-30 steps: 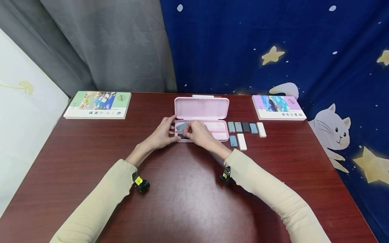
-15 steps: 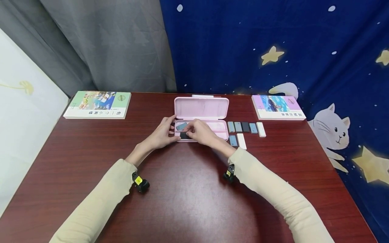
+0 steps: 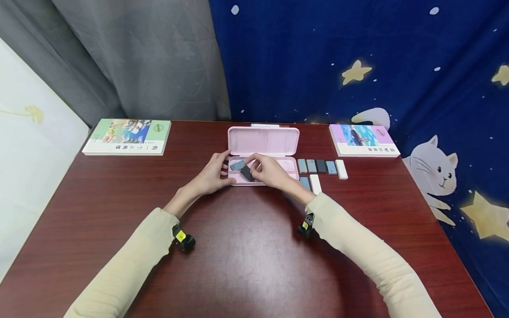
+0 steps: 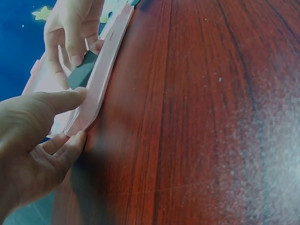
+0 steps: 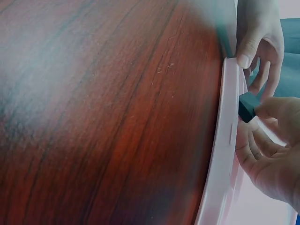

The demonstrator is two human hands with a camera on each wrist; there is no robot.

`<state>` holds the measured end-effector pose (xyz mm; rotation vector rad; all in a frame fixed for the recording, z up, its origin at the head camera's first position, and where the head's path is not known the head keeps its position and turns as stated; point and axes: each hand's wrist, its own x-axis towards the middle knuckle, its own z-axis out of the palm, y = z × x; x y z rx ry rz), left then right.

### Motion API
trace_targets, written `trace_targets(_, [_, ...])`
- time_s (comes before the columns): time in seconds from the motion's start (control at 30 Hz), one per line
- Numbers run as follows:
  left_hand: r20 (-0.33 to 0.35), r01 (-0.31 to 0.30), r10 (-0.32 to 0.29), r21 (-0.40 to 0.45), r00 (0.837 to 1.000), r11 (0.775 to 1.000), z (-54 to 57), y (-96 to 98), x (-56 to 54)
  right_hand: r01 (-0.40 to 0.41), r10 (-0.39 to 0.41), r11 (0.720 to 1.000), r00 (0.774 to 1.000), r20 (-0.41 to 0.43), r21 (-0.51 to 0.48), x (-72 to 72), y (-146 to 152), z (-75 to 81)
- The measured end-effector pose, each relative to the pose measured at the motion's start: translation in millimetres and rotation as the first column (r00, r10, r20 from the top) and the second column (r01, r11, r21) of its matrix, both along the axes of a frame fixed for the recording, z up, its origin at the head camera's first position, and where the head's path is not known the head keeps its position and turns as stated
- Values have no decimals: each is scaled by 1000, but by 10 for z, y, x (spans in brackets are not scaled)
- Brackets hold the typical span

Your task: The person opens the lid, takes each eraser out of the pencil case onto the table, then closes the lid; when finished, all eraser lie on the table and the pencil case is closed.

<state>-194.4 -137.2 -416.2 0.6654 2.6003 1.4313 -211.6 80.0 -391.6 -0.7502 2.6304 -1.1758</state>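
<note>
A pink pencil case (image 3: 263, 141) lies with its lid raised in front of me. My left hand (image 3: 210, 174) grips its left end, thumb on the front corner and fingers along the side. Between thumb and fingers of my right hand (image 3: 272, 172) is a black eraser (image 3: 246, 173), tilted over the front left compartment. The right wrist view shows one end of that black eraser (image 5: 247, 108) sticking out from the fingertips, close to the case's front wall. A blue-grey eraser (image 3: 237, 165) lies slanted in the back left compartment. My right hand hides part of the case's middle.
Right of the case, several erasers stand in a back row, including a dark one (image 3: 320, 166) and a white one (image 3: 341, 169). A blue one (image 3: 305, 183) and a white one (image 3: 315, 183) sit in front. Books lie at back left (image 3: 127, 137) and back right (image 3: 364, 140).
My right hand has shifted slightly right, and the black eraser, earlier lying flat in the front left compartment, is now tilted up in its fingers. The left hand stays put.
</note>
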Motion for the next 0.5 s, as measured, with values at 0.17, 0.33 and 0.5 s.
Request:
trace_targets(0.17, [-5, 2, -2, -5, 1000, 1000, 2, -1, -4, 22, -16, 997, 997, 74, -78, 7, 12, 16])
trace_targets(0.33, [2, -4, 4, -9, 1000, 1000, 0, 1, -4, 89, -74, 989, 989, 128, -118, -1, 27, 11])
trace_targets(0.5, [0, -5, 5, -14, 1000, 1000, -1, 1, 4, 135, -63, 961, 956, 286, -240, -3, 40, -10])
